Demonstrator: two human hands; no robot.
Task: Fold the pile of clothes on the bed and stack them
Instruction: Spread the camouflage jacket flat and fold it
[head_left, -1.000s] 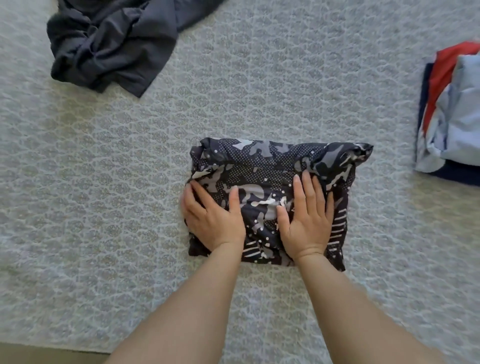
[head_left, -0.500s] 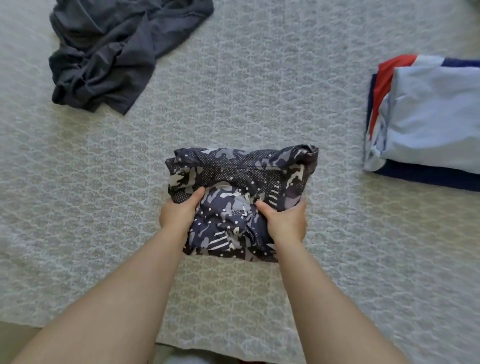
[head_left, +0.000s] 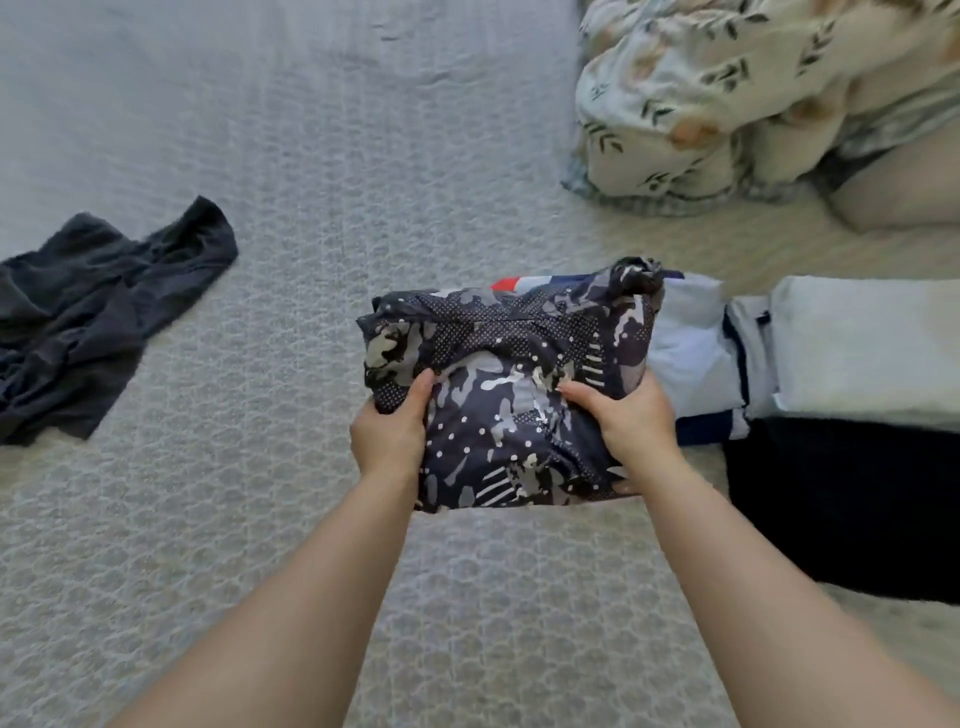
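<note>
Both hands, left hand (head_left: 387, 434) and right hand (head_left: 636, 421), grip the folded camouflage garment (head_left: 506, 384) above the bed (head_left: 311, 260), near the stack (head_left: 696, 364) at its right edge, while a dark garment (head_left: 93, 312) waits unfolded

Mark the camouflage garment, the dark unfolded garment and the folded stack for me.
camouflage garment (head_left: 511, 400), head view, centre of its folded top face
dark unfolded garment (head_left: 98, 312), head view, middle of the crumpled cloth
folded stack (head_left: 691, 358), head view, light blue top layer

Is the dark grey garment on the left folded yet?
Not folded. The dark grey garment lies crumpled and spread loosely on the bedspread, edges uneven, no hand on it.
</note>
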